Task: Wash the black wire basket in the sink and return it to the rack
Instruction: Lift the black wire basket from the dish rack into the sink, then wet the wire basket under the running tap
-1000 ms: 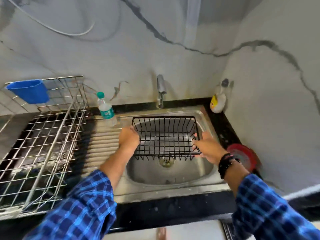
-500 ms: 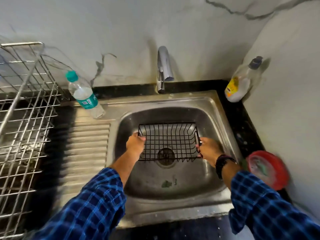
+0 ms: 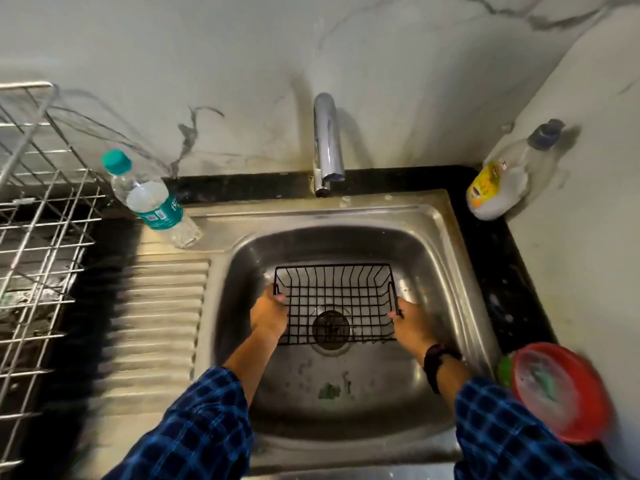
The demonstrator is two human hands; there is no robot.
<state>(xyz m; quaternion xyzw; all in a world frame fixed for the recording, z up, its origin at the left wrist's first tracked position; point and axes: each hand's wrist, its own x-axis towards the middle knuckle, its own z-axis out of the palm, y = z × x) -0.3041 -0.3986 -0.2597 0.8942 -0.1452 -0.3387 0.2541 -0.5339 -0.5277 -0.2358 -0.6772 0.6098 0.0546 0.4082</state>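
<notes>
The black wire basket sits low inside the steel sink, over the drain. My left hand grips its left rim, fingers curled over the wire. At the basket's right rim, my right hand holds the wire the same way. The chrome tap stands behind the basin with no water running. The metal wire rack stands on the counter at the far left.
A clear water bottle with a teal cap leans at the drainboard's back corner. A dish soap bottle stands in the right corner. A red tub with a scrubber sits right of the sink. Green scraps lie on the basin floor.
The basket has gone down from above the sink into the basin, both hands still holding it. The view has tilted down and closer.
</notes>
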